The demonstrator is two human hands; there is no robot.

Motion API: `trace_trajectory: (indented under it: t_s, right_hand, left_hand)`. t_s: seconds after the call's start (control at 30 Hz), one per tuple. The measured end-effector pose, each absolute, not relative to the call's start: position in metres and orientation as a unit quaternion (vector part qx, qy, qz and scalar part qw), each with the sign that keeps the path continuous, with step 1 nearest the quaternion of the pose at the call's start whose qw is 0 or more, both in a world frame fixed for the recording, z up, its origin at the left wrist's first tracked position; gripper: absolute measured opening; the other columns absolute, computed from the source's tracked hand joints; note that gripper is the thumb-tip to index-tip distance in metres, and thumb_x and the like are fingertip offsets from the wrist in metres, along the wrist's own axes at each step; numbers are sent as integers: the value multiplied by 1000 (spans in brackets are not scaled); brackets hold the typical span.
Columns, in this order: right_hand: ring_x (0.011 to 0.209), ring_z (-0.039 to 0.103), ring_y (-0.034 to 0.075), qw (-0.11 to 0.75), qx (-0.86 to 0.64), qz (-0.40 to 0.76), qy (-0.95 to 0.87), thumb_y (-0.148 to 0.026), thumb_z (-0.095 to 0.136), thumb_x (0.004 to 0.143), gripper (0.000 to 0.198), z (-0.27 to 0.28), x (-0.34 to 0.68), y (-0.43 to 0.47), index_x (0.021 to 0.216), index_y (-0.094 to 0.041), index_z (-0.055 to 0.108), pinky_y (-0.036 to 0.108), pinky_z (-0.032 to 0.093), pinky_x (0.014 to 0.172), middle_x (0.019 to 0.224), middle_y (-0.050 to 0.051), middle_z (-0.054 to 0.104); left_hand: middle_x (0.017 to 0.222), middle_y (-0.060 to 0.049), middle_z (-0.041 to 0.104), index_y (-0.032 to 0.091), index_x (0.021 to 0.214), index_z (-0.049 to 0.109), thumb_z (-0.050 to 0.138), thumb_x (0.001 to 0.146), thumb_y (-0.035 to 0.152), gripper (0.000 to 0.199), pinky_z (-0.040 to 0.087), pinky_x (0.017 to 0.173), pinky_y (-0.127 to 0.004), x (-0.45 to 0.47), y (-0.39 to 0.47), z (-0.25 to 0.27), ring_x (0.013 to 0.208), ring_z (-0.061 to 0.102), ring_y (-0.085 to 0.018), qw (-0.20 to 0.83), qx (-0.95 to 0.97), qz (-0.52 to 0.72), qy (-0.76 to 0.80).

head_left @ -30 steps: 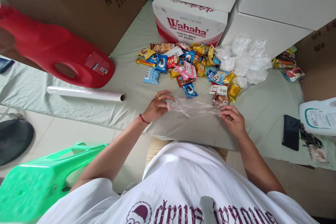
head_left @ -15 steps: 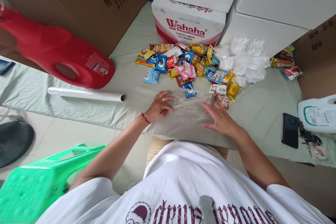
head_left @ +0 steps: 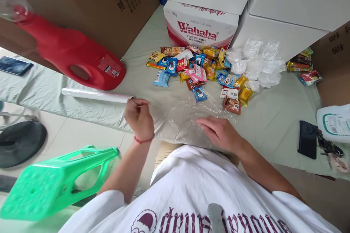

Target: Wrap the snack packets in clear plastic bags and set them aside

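A clear sheet of plastic film (head_left: 182, 113) lies spread on the cloth in front of me. My right hand (head_left: 222, 134) rests low over its right part, fingers stretched out and close together. At the right end of the white roll of plastic wrap (head_left: 94, 95) is my left hand (head_left: 140, 118), its fingers curled in and blurred. Whatever those fingers may hold is hidden. Just beyond the film lies a pile of wrapped snacks (head_left: 193, 72), a blue packet (head_left: 199, 94) and a brown packet (head_left: 232, 105) nearest to it.
Clear plastic bundles (head_left: 253, 62) sit right of the snacks, before white boxes (head_left: 284, 31). A Wahaha carton (head_left: 201, 29) stands behind. At left lies a red jug (head_left: 82, 58); a green stool (head_left: 51, 182) is below. A black phone (head_left: 307, 139) and white bottle (head_left: 335, 122) are at right.
My left hand has left the film, moved left to the roll's end and curled its fingers. My right hand has shifted slightly down and left, and its fingers have come together.
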State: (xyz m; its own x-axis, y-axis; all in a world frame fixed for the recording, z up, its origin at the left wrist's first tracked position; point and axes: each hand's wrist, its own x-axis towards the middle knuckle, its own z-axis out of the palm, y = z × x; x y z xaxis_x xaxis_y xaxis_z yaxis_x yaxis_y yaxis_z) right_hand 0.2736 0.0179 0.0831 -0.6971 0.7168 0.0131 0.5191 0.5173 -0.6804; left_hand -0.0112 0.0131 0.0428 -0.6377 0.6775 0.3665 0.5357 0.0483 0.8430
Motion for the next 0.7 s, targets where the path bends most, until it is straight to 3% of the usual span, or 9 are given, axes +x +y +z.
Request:
trace_trajectory:
  t_s: [0.1,0.2,0.3,0.4,0.47,0.57,0.7]
  right_hand:
    - [114,63,25,96,-424,262,-862,-14,52,99,31,51,249,32,123,-17,70,40,52,101,122,14,69]
    - [118,62,25,56,-375,309,-872,-14,62,93,29,15,242,22,120,-15,71,40,52,103,134,16,62]
    - [122,62,24,139,-364,328,-861,-17,59,96,27,0,262,15,119,-18,72,40,51,106,134,14,64]
    - [128,58,27,244,-455,245,-820,-21,51,100,32,-7,288,27,127,-19,69,48,48,112,136,15,63]
    - [132,55,30,257,-476,208,-815,-23,51,100,35,-16,295,41,131,-19,67,53,46,113,144,16,59]
    - [133,54,31,246,-431,213,-841,-21,51,98,34,-36,289,61,128,-18,68,55,47,112,148,17,55]
    - [134,53,28,254,-331,225,-880,-15,50,95,31,-44,282,84,117,-20,72,54,46,111,149,14,55]
  left_hand:
    - [93,-4,68,21,89,67,48,91,17,20,54,87,-33,35,-18,41,92,66,-18,151,543,508,651]
    - [129,-15,68,17,116,69,43,98,25,33,50,106,-43,57,-14,13,125,62,-26,153,631,367,666]
    - [154,-16,54,16,139,60,40,101,33,46,34,121,-54,51,-5,-19,147,45,-32,122,684,201,691]
    - [163,-17,42,16,151,48,37,103,38,54,23,125,-60,40,-21,-31,152,37,-33,85,671,133,725]
    - [164,-20,41,12,154,44,35,103,40,59,23,123,-63,36,-44,-27,152,37,-35,76,653,111,745]
    - [158,-24,46,9,152,46,35,103,46,62,36,115,-61,34,-79,-4,147,41,-39,74,639,93,760]
    - [149,-22,55,17,130,68,49,100,42,43,44,101,-59,36,-81,37,132,50,-42,11,650,130,749]
